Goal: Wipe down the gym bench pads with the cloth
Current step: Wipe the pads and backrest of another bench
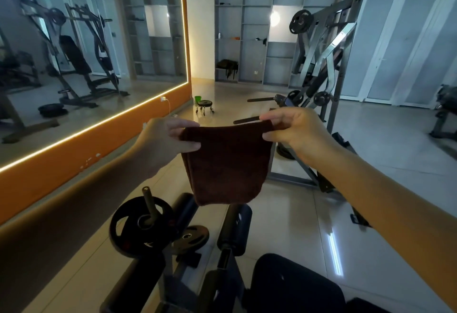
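Brown cloth [226, 164] hangs above black pads [235, 228], top corners pinched by left hand [168, 139], right hand [296, 132].

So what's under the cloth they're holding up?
Below the cloth, pinched at its top corners by the left hand and right hand, lie two black roller pads, a weight plate to their left. The cloth hides the floor behind it.
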Available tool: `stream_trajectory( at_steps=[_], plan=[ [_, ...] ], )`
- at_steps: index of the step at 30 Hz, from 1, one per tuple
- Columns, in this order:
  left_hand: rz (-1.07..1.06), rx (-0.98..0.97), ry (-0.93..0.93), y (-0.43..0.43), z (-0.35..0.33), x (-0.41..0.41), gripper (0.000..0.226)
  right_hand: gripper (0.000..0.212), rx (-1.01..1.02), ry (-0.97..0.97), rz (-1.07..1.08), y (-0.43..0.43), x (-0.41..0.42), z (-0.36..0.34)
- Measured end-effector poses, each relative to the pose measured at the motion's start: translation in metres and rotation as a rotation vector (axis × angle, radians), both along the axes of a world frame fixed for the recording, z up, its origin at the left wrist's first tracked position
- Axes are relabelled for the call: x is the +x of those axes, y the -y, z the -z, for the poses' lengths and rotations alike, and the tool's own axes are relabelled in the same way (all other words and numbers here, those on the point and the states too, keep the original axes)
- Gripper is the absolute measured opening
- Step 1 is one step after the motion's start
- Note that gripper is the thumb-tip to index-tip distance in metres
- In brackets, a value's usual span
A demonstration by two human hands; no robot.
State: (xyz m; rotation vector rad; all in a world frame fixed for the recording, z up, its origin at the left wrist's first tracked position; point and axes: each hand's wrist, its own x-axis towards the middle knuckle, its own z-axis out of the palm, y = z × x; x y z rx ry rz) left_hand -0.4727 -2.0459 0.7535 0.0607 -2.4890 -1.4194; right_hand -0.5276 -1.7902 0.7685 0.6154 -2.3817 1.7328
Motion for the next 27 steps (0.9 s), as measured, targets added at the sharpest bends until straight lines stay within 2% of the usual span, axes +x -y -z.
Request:
stream_trajectory(
  at_steps=[2, 4, 5, 7, 12, 15, 17, 19, 22, 25, 27],
  plan=[
    [0.005, -0.158, -0.109, 0.0, 0.005, 0.001, 0.029, 0.025, 0.221, -0.201, 0.077, 0.004, 0.002, 0.003],
    [0.036, -0.228, -0.15, -0.003, 0.006, 0.004, 0.016, 0.013, 0.354, -0.33, 0.129, 0.009, 0.001, 0.007],
    [0.057, -0.247, -0.153, -0.001, 0.007, 0.004, 0.009, 0.01, 0.381, -0.36, 0.133, 0.01, 0.0, 0.007],
    [0.112, -0.213, -0.14, -0.001, 0.007, 0.008, 0.011, 0.009, 0.402, -0.339, 0.087, 0.011, -0.002, 0.011],
    [0.177, 0.151, 0.01, -0.001, 0.023, 0.008, 0.014, 0.005, 0.319, -0.066, 0.01, 0.022, 0.002, 0.022],
    [0.129, 0.466, 0.221, -0.002, 0.041, 0.003, 0.022, 0.01, 0.219, 0.205, 0.042, 0.031, 0.001, 0.037],
    [0.077, 0.703, 0.357, -0.003, 0.052, 0.006, 0.033, 0.013, 0.099, 0.405, 0.09, 0.039, 0.0, 0.048],
    [0.048, 0.872, 0.472, -0.004, 0.062, 0.013, 0.04, 0.011, -0.109, 0.588, 0.124, 0.046, 0.003, 0.057],
    [0.093, 0.894, 0.538, -0.004, 0.075, 0.022, 0.054, 0.013, -0.32, 0.751, 0.084, 0.048, 0.006, 0.067],
    [0.096, 0.836, 0.515, -0.006, 0.086, 0.026, 0.078, 0.008, -0.394, 0.891, -0.001, 0.041, 0.007, 0.073],
    [0.095, 0.756, 0.491, -0.011, 0.091, 0.027, 0.076, 0.005, -0.426, 0.943, -0.083, 0.032, 0.003, 0.077]
  ],
)
